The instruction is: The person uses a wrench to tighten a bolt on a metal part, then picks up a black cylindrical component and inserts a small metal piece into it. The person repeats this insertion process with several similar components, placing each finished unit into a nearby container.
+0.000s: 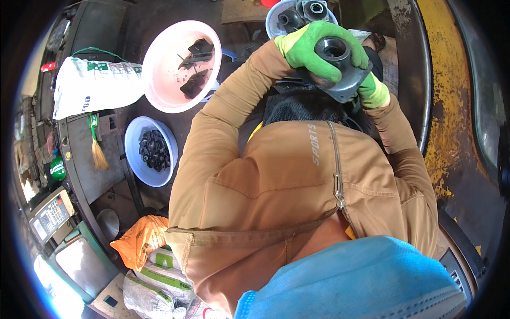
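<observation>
Both my hands wear green gloves and are up at the top right, around a dark moulded part with a round hollow collar and a square flange with corner holes. Fingers of my left hand curl about the collar from the left and far side. From the right, my right hand grips the flange edge, most of its fingers hidden behind the part. The collar's opening faces up toward me.
Beyond my hands, a pale basin holds similar dark parts. At left are a pink basin with thin dark pieces, a blue-white basin of small black pieces, a white sack and a hand brush. A worn yellow machine panel stands at right.
</observation>
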`<state>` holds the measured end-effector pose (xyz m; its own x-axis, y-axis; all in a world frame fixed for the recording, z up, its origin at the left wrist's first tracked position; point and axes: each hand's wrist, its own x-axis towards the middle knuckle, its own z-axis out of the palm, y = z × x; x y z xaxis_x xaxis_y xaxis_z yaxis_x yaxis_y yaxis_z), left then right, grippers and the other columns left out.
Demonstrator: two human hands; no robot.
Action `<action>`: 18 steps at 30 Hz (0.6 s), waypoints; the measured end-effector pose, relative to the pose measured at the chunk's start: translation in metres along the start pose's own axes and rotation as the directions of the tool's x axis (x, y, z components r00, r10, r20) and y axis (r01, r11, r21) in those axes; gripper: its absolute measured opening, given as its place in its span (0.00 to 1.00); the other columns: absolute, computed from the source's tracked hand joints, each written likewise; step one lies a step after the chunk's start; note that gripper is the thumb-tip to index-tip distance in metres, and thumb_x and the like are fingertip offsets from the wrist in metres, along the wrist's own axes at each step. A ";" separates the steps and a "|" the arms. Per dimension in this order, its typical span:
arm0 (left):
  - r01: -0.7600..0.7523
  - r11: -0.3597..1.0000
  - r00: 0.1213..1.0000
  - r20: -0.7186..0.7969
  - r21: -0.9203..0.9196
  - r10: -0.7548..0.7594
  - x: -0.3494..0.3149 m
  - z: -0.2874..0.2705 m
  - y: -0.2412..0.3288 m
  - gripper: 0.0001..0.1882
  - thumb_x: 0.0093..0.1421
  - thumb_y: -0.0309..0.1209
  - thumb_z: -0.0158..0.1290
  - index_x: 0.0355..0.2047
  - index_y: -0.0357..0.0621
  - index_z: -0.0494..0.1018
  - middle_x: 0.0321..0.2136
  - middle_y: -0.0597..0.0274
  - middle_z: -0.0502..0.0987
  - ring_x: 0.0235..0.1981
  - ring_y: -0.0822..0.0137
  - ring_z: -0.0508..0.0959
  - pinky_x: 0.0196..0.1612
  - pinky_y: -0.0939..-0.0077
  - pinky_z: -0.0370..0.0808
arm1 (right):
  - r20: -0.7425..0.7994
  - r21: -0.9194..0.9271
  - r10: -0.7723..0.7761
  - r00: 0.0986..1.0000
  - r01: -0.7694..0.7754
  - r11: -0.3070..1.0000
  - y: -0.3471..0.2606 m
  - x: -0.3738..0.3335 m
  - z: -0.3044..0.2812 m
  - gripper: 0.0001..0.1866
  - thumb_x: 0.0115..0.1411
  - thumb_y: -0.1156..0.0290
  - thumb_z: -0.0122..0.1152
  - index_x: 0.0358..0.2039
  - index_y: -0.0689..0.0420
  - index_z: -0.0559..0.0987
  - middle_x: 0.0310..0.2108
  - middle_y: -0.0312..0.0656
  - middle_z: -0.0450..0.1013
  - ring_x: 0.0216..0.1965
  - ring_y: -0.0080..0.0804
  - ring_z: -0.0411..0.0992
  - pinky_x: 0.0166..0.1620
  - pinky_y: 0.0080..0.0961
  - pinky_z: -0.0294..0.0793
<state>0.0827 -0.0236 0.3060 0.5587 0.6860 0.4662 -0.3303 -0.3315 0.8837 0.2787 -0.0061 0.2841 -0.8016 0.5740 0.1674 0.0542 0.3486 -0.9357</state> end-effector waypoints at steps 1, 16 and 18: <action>0.015 0.998 0.999 0.042 -0.054 -0.013 0.001 -0.001 0.000 0.19 0.43 0.27 0.65 0.38 0.36 0.78 0.42 0.54 0.81 0.46 0.63 0.79 0.53 0.69 0.73 | 0.004 -0.092 -0.057 0.998 0.057 0.994 0.001 0.001 -0.001 0.31 0.50 0.69 0.73 0.54 0.59 0.73 0.51 0.44 0.72 0.51 0.38 0.71 0.54 0.33 0.71; -0.212 0.823 0.904 -0.213 0.527 0.370 0.002 0.021 0.025 0.22 0.41 0.30 0.70 0.37 0.38 0.78 0.39 0.52 0.82 0.40 0.58 0.82 0.46 0.68 0.78 | -0.078 -0.026 -0.373 0.925 0.372 0.928 -0.006 0.001 0.009 0.28 0.63 0.69 0.60 0.61 0.58 0.64 0.56 0.38 0.68 0.55 0.25 0.68 0.54 0.24 0.73; -0.219 0.866 0.939 -0.144 0.449 0.312 0.002 0.019 0.027 0.21 0.42 0.30 0.69 0.38 0.38 0.78 0.40 0.53 0.81 0.41 0.59 0.82 0.47 0.67 0.78 | 0.119 -0.354 -0.367 0.923 0.384 0.853 0.001 -0.006 -0.006 0.33 0.59 0.68 0.65 0.63 0.58 0.63 0.57 0.39 0.68 0.57 0.27 0.68 0.56 0.27 0.72</action>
<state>0.0892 -0.0437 0.3312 0.3121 0.6339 0.7076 -0.0668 -0.7284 0.6819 0.2875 -0.0051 0.2838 -0.8302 0.3139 0.4607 -0.0513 0.7799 -0.6238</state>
